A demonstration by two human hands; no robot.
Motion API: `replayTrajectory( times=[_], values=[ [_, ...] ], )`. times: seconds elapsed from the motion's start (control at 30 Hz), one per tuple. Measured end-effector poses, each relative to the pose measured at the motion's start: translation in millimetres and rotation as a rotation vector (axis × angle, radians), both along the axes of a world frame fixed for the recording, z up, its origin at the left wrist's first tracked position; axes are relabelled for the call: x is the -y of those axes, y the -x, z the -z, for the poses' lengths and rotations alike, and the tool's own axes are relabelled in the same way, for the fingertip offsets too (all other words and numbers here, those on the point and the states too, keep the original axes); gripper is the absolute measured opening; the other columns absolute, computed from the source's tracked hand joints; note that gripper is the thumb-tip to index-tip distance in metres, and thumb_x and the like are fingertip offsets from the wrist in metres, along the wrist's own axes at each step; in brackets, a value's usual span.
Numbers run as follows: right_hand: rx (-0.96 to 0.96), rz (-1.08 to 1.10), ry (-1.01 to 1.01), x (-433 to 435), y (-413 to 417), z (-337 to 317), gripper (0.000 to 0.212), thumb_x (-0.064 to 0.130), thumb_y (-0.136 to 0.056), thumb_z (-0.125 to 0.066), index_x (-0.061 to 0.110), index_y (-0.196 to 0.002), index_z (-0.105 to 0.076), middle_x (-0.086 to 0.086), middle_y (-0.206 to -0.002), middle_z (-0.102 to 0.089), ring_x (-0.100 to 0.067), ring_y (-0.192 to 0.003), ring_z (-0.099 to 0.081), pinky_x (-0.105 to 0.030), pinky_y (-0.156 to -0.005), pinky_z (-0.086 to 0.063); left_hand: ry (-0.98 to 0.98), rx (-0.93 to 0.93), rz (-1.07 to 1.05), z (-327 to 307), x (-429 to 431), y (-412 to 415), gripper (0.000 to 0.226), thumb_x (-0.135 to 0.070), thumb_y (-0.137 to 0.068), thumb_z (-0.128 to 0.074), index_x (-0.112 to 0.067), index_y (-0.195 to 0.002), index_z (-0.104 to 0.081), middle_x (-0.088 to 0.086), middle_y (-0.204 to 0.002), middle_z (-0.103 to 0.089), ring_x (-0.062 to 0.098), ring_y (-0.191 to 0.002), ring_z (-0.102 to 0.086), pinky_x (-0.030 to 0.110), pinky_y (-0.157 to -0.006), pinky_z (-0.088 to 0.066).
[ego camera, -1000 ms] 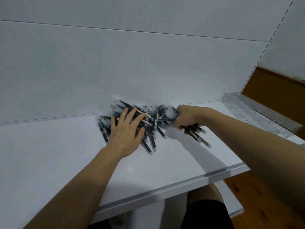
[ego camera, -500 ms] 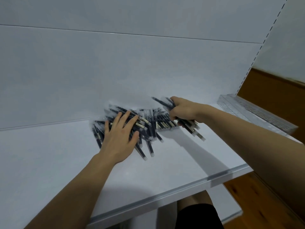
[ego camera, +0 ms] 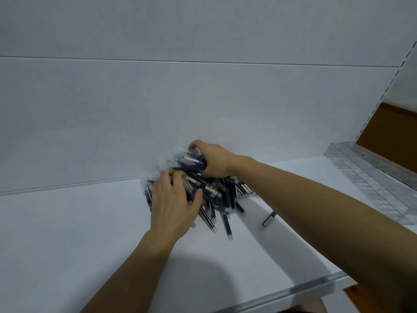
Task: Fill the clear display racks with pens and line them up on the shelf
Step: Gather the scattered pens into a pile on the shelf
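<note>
Blurred dark-blue pen pile (ego camera: 225, 197) lies partly hidden under left hand (ego camera: 173, 208). Right edge cuts off clear plastic display racks (ego camera: 372, 184).

- My left forearm comes up from the lower edge, wrist straight. The left hand (ego camera: 172, 206) lies back-up, fingers curled into the pens (ego camera: 225, 199), thumb splayed to the right.
- My right arm reaches in from the right. The right hand (ego camera: 213, 160), just beyond the left, is fisted round a bunch of pens.
</note>
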State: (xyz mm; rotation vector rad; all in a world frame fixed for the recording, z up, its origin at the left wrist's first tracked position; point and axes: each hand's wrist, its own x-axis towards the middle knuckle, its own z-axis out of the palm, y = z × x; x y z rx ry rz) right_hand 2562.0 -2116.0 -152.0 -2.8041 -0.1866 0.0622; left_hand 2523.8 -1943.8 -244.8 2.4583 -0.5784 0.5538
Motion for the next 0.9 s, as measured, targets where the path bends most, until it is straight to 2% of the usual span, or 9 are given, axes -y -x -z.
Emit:
replayTrajectory(
  times=[0.07,0.2,0.27,0.5,0.57,0.63,0.73,0.83,0.9],
  values=[
    [0.029,-0.005,0.012,3,-5,4,0.084,0.007,-0.076,-0.082,0.015,-0.147,-0.039,-0.012,-0.127,-0.058,-0.025,-0.102,-0.055,-0.030,-0.080,-0.043,0.050,0.014,-0.014,-1,0,-1,0.052,-0.051,-0.088,-0.060,-0.015,-0.124,-0.050,0.006,-0.127,-0.043,0.026,-0.113,-0.049,0.044,-0.099,-0.046],
    [0.093,-0.007,-0.043,20,1,5,0.086,0.020,-0.072,-0.092,0.019,-0.145,-0.046,-0.011,-0.133,-0.056,-0.026,-0.119,-0.055,-0.036,-0.100,-0.047,0.025,0.023,-0.009,0,2,-2,0.062,-0.053,-0.089,-0.060,-0.015,-0.135,-0.045,0.008,-0.136,-0.041,0.027,-0.122,-0.044,0.047,-0.107,-0.041],
    [0.096,-0.010,-0.064,30,10,5,0.087,0.027,-0.073,-0.092,0.023,-0.146,-0.045,-0.008,-0.138,-0.055,-0.023,-0.125,-0.054,-0.035,-0.103,-0.046,0.001,0.025,-0.004,0,4,-2,0.064,-0.054,-0.089,-0.059,-0.017,-0.139,-0.043,0.007,-0.140,-0.039,0.028,-0.126,-0.042,0.048,-0.109,-0.039],
    [0.122,-0.010,-0.008,59,50,10,0.069,0.038,-0.081,-0.085,0.026,-0.140,-0.051,-0.002,-0.131,-0.056,-0.015,-0.115,-0.053,-0.030,-0.097,-0.045,-0.028,0.024,0.027,-3,4,3,0.066,-0.057,-0.088,-0.059,-0.025,-0.143,-0.039,0.008,-0.145,-0.035,0.031,-0.132,-0.039,0.055,-0.110,-0.035],
    [0.164,-0.020,0.019,66,66,9,0.049,0.032,-0.089,-0.078,0.025,-0.132,-0.057,0.001,-0.118,-0.059,-0.012,-0.103,-0.054,-0.030,-0.091,-0.046,-0.039,0.028,0.036,-3,4,5,0.066,-0.057,-0.089,-0.058,-0.027,-0.143,-0.037,0.007,-0.145,-0.035,0.031,-0.133,-0.037,0.057,-0.111,-0.033],
    [0.162,-0.022,0.086,76,86,7,0.029,0.014,-0.092,-0.067,0.021,-0.120,-0.063,0.002,-0.103,-0.060,-0.015,-0.092,-0.056,-0.032,-0.083,-0.048,-0.037,0.023,0.042,-3,4,6,0.065,-0.056,-0.090,-0.058,-0.028,-0.144,-0.036,0.006,-0.145,-0.034,0.031,-0.134,-0.036,0.058,-0.112,-0.031],
    [-0.006,-0.048,0.287,88,119,10,0.030,-0.003,-0.082,-0.052,0.019,-0.100,-0.062,0.002,-0.096,-0.061,-0.023,-0.092,-0.058,-0.039,-0.079,-0.050,-0.026,0.012,0.049,-2,3,8,0.064,-0.055,-0.091,-0.057,-0.029,-0.145,-0.035,0.005,-0.146,-0.033,0.030,-0.134,-0.035,0.060,-0.112,-0.030],
    [-0.173,-0.097,0.362,93,145,24,0.029,0.002,-0.076,-0.060,0.023,-0.096,-0.058,0.007,-0.098,-0.057,-0.019,-0.094,-0.054,-0.035,-0.077,-0.050,-0.037,0.004,0.053,-1,3,8,0.063,-0.054,-0.092,-0.055,-0.028,-0.145,-0.035,0.006,-0.146,-0.033,0.031,-0.135,-0.034,0.061,-0.112,-0.028],
    [-0.157,-0.092,0.323,96,153,33,0.027,0.006,-0.076,-0.061,0.025,-0.095,-0.056,0.007,-0.096,-0.057,-0.019,-0.093,-0.054,-0.037,-0.074,-0.051,-0.044,-0.001,0.059,-1,3,8,0.062,-0.053,-0.093,-0.054,-0.027,-0.145,-0.035,0.006,-0.147,-0.033,0.032,-0.136,-0.033,0.062,-0.112,-0.028]
  ],
)
